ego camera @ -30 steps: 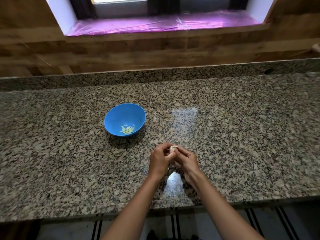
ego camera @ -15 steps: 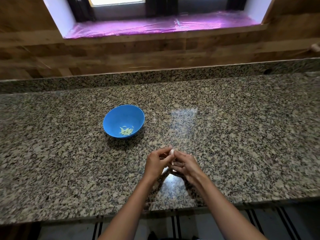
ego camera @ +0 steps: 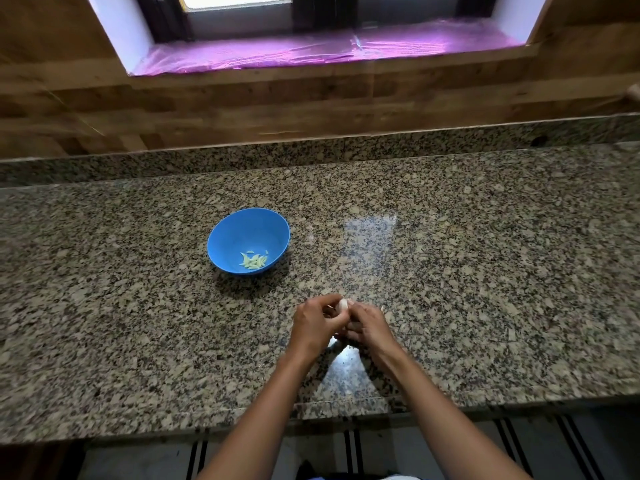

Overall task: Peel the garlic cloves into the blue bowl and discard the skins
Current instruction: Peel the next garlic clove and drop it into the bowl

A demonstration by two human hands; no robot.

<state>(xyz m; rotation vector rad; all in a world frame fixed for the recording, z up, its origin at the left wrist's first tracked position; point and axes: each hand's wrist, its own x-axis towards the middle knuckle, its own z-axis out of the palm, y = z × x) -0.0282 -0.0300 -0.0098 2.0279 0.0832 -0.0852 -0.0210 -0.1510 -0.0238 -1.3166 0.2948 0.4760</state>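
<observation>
A blue bowl (ego camera: 248, 240) stands on the granite counter (ego camera: 485, 271) with several pale peeled cloves (ego camera: 254, 260) lying in its bottom. In front of it and to the right, my left hand (ego camera: 315, 323) and my right hand (ego camera: 369, 323) meet just above the counter. Between their fingertips they pinch a small white piece of garlic (ego camera: 343, 305), most of it hidden by the fingers. Both hands have curled fingers.
The counter's front edge (ego camera: 311, 420) runs just below my forearms. A low granite upstand and a wood-panelled wall (ego camera: 311, 98) close off the back, under a window sill covered in purple film (ego camera: 311, 50). A few pale flecks lie on the counter near my hands.
The hands stay together on the garlic. They have shifted slightly nearer the counter's front edge while the fingers work at it. The bowl has not moved.
</observation>
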